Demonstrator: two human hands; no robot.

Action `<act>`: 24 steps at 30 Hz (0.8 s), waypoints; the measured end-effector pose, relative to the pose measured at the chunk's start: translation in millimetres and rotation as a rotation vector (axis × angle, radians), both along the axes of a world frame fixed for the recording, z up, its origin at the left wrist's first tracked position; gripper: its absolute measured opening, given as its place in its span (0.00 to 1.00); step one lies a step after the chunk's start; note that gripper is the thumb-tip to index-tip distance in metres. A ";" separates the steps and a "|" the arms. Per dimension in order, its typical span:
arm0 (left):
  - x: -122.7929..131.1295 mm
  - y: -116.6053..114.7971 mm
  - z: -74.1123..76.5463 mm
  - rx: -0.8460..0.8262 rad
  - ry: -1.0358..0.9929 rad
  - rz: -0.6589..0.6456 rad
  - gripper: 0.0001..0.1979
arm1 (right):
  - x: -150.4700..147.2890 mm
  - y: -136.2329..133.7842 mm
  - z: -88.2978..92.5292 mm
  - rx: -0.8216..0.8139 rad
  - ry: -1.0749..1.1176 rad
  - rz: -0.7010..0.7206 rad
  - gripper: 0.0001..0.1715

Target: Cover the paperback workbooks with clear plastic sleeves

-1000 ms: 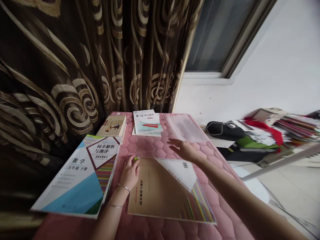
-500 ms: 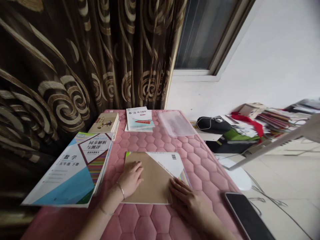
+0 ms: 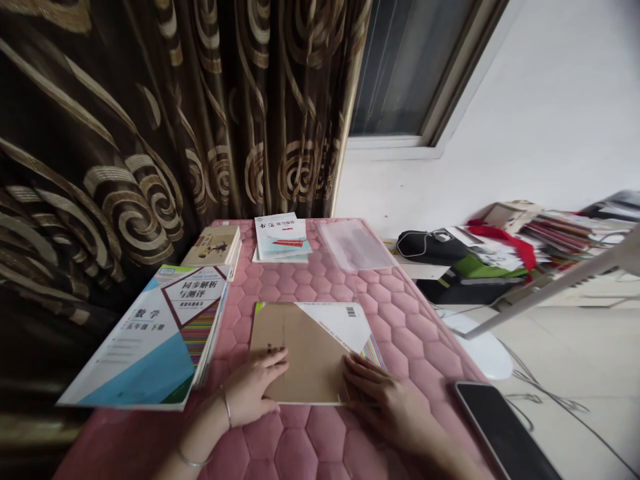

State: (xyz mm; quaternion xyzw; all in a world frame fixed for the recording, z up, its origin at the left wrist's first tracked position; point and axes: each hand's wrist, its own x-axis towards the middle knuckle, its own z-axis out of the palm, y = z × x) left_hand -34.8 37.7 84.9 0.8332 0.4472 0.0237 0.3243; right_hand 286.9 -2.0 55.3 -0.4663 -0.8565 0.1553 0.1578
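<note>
Right now the tan-and-white workbook [image 3: 310, 353] lies flat between my hands, its barcode corner furthest from me and a striped edge running down towards my right hand. My left hand [image 3: 253, 387] rests open on the lower left of the cover, its fingers loosely spread. My right hand [image 3: 385, 407] lies at the lower right corner, its fingers flat near the edge. Neither hand is spread wide, and neither visibly pinches or lifts anything. A thin bangle [image 3: 226, 407] circles my left wrist.

The workbook sits on a pink quilted surface [image 3: 395, 313] stitched in hexagons. Just left of my left hand lies a thick maths workbook [image 3: 145, 340] with a blue-and-white cover. Well ahead of my hands are a painted-cover paperback [image 3: 213, 247], a calligraphy practice book [image 3: 283, 239] and a frosted plastic sleeve [image 3: 354, 245]. So far these books lie separately, none stacked on another, and only the workbook is under my hands.

Right of my right hand, a black smartphone [image 3: 500, 433] lies at the quilted edge. Farther right are a black bag [image 3: 433, 247] and a heap of books [image 3: 555, 233].
</note>
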 end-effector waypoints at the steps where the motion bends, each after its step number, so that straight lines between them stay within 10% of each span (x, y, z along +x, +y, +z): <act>1: -0.1 0.2 1.1 0.002 -0.007 -0.002 0.35 | 0.0 0.6 1.9 -0.014 -0.011 0.004 0.25; 12: 3.8 -10.6 -3.3 0.197 -0.058 0.035 0.13 | -4.1 3.5 5.6 0.049 0.014 -0.032 0.20; 18: 12.8 -0.4 4.1 0.403 0.117 0.177 0.15 | -20.5 8.7 11.0 0.385 -0.017 -0.158 0.17; 24: 27.8 -18.2 -3.3 1.021 0.024 0.322 0.15 | -40.1 30.6 25.9 0.579 -0.005 -0.267 0.21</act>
